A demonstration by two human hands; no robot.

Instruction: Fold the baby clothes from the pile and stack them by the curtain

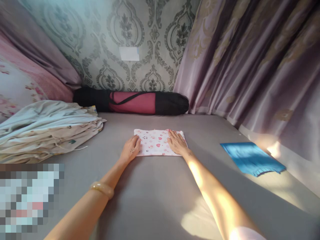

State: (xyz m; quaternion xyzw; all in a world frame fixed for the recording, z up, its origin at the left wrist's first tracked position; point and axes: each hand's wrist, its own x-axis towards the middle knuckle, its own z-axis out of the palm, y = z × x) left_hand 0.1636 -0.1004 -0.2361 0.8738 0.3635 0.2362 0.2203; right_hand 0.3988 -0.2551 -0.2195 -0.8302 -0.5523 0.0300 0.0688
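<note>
A folded white cloth [152, 142] with pink hearts and small figures lies flat on the grey bed surface [155, 186]. My right hand [177, 142] rests on the cloth's right part, palm down, with its fingers stretched out. At the left edge is my left hand [131, 147], its fingertips touching the cloth and its fingers bent a little, the thumb side partly hidden. A pale bangle [102, 190] circles my left forearm.
A blue folded cloth [250, 156] lies at the right. Crumpled pale fabric [50, 126] is heaped at the left. Along the patterned wall [100, 43] lies a black and red bag [140, 102]. Purple curtains [225, 60] hang at the right. A blurred patch covers the lower left.
</note>
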